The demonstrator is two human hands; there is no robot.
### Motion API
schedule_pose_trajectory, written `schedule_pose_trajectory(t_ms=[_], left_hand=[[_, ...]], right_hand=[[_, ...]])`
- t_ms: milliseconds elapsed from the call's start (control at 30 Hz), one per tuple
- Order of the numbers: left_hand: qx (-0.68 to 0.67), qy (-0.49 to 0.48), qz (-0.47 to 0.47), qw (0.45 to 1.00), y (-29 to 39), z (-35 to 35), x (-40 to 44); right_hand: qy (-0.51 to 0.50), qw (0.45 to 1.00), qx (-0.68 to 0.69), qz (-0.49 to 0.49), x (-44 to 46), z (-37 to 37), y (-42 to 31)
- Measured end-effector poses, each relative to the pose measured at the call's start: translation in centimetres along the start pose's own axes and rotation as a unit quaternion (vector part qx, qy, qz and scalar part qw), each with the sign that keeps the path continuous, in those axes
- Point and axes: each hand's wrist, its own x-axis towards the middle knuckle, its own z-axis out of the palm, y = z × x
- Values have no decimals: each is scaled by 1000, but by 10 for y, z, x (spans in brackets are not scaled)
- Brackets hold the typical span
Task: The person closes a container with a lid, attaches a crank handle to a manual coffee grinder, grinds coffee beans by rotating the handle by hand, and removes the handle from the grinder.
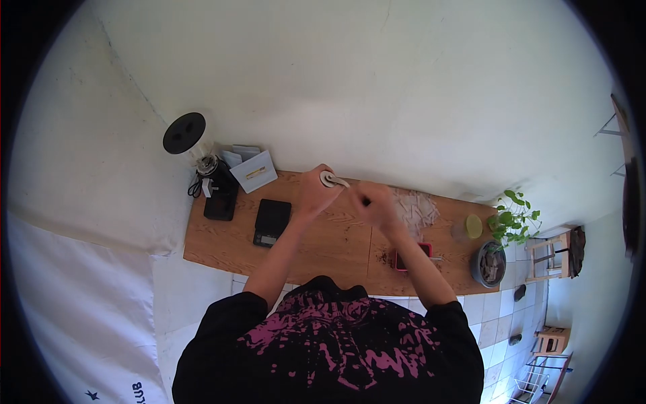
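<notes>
My left hand [319,192] is closed around a white roll [327,178], held up over the back of the wooden table [323,252]. A short pale strip [341,182] stretches from the roll toward my right hand [377,204]. That hand is closed and somewhat blurred, with a small dark thing [366,200] at its fingers; what it is cannot be made out. Behind and right of my right hand lies a pile of pale strips [415,210]. A red-rimmed tray [424,250] with dark contents sits below it, partly hidden by my right forearm.
At the left stand a grinder [221,195], a black scale [272,221] and a white box [254,172]. Toward the right are a yellow-green round thing [474,226], a metal bowl [490,264] of brownish pieces and a leafy plant [517,219]. The wall runs behind the table.
</notes>
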Motion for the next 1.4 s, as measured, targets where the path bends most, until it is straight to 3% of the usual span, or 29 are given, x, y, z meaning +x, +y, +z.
schedule_pose_trajectory(t_ms=[33, 200, 233, 300, 367, 467, 567, 833, 900, 1033, 1100, 1133, 1200, 1233, 1300, 1367, 1400], left_hand=[[4, -4, -2, 1000, -4, 3, 2], [49, -80, 4, 996, -19, 40, -16], [-51, 14, 82, 995, -13, 59, -36], [-149, 108, 155, 971, -3, 69, -57], [58, -151, 59, 985, 15, 60, -66], [51, -154, 102, 982, 29, 37, -58], [14, -140, 87, 986, 32, 14, -39], [58, -33, 12, 998, 6, -7, 3], [73, -19, 4, 997, -3, -1, 6], [19, -35, 11, 999, -25, 25, -1], [7, -56, 26, 998, -58, 70, -18], [-176, 9, 4, 984, -84, 112, -43], [-351, 74, -16, 933, -76, 124, -65], [-154, 4, 26, 988, -34, 105, -69], [49, -65, 66, 994, 20, 76, -67], [-4, -149, 30, 988, 39, 51, -63], [-3, -146, 30, 989, 44, 40, -57]], right_hand=[[-22, 998, 27, -47, 2, 3, -13], [-12, 993, 69, -96, 23, 18, -53], [9, 990, 63, -123, 31, 18, -54], [32, 994, 40, -93, 50, 15, -42], [69, 997, -18, -40, 66, 8, -14], [83, 993, -79, -13, 53, -7, 44], [75, 992, -99, -1, 37, -12, 65], [13, 998, -29, 48, -10, 6, 29], [-28, 998, 51, -13, -9, 11, 7], [-51, 991, 101, -64, 11, 13, -39], [-27, 985, 97, -142, 27, 16, -51], [-28, 985, 97, -143, 35, 19, -50], [6, 992, 64, -104, 55, 23, -43], [6, 992, 64, -105, 63, 21, -34], [35, 999, 15, -33, 74, 10, 2], [44, 998, -51, -11, 69, 0, 52], [42, 998, -49, -14, 60, -4, 68]])
